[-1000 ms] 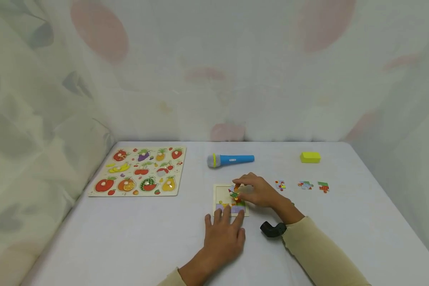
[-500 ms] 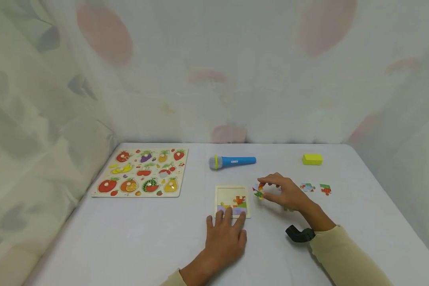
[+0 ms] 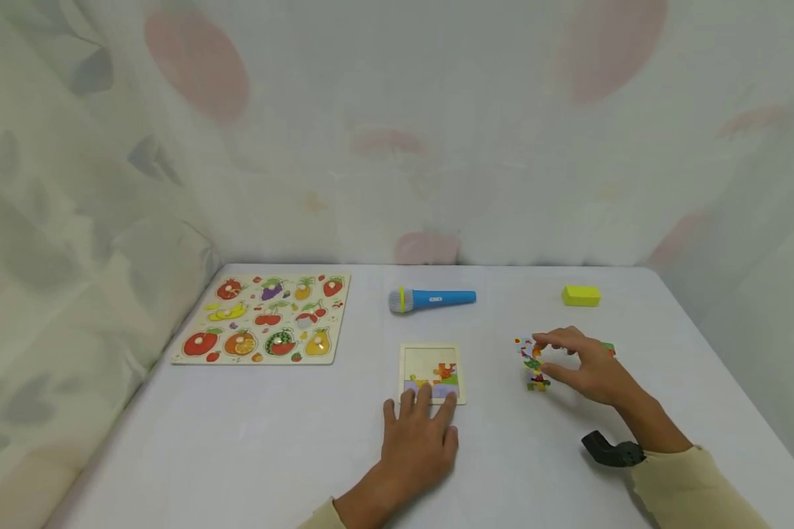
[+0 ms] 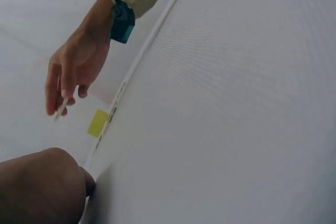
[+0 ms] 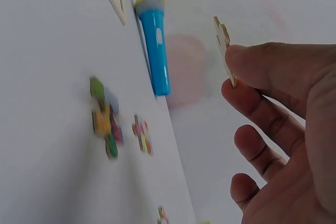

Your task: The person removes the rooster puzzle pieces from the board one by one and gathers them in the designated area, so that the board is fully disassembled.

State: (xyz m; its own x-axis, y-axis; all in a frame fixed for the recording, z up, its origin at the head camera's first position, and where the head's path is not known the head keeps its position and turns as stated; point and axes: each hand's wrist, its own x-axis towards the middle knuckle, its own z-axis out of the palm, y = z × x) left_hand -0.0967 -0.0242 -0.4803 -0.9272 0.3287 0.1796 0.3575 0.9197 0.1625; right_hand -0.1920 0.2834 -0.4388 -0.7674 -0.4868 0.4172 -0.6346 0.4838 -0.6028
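My left hand [image 3: 417, 441] lies with spread fingers, its fingertips on the lower edge of a small square jigsaw tray [image 3: 420, 362]. Joined pieces [image 3: 445, 373] fill the tray's lower right and bottom strip; the rest shows bare board. Off to the right, my right hand [image 3: 589, 373] pinches a jigsaw piece [image 3: 533, 362] between thumb and fingers. The right wrist view has that piece [image 5: 224, 51] edge-on, raised above the table. Below it, a loose piece with yellow and green [image 5: 102, 121] and another loose piece [image 5: 142, 134] lie on the cloth.
A fruit knob puzzle board [image 3: 261, 319] lies at the back left. A blue toy microphone [image 3: 440, 298] is behind the tray, and a yellow block [image 3: 581, 296] stands at the back right. One more loose piece [image 3: 609, 348] peeks out behind the right hand.
My right hand has carried the pinched piece from over the tray rightward to above the loose pieces. The left hand has stayed at the tray's lower edge.
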